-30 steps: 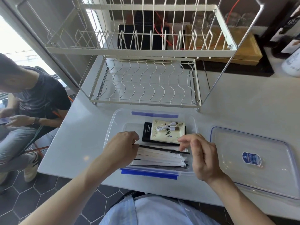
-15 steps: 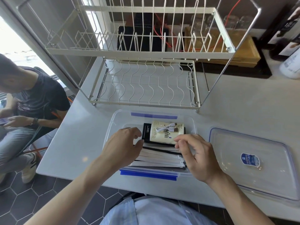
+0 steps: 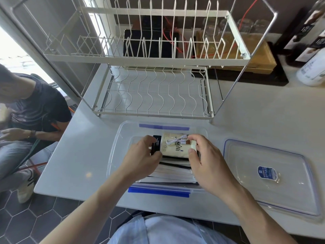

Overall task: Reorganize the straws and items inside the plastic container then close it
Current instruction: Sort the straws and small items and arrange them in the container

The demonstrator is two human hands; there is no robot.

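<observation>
A clear plastic container (image 3: 114, 148) with blue clips stands open on the white counter in front of me. Inside, wrapped straws (image 3: 173, 174), white and black, lie stacked along the near side. Behind them a cream packet (image 3: 175, 148) marked "MiNi" rests on a black box (image 3: 155, 143), with a coiled white cable (image 3: 175, 140) on top. My left hand (image 3: 142, 159) grips the box's left end. My right hand (image 3: 209, 161) pinches the packet's right edge between thumb and fingers. The clear lid (image 3: 274, 176), with a blue label, lies flat to the right.
A white two-tier wire dish rack (image 3: 154, 92) stands just behind the container. A wooden tray with glasses (image 3: 253, 50) and a white bottle (image 3: 313, 71) sit at the back right. A seated person (image 3: 29, 110) is at the left, beyond the counter edge.
Both hands moved from the straws at the near side forward to the packet and box, and closed on their two ends. The straws now lie uncovered.
</observation>
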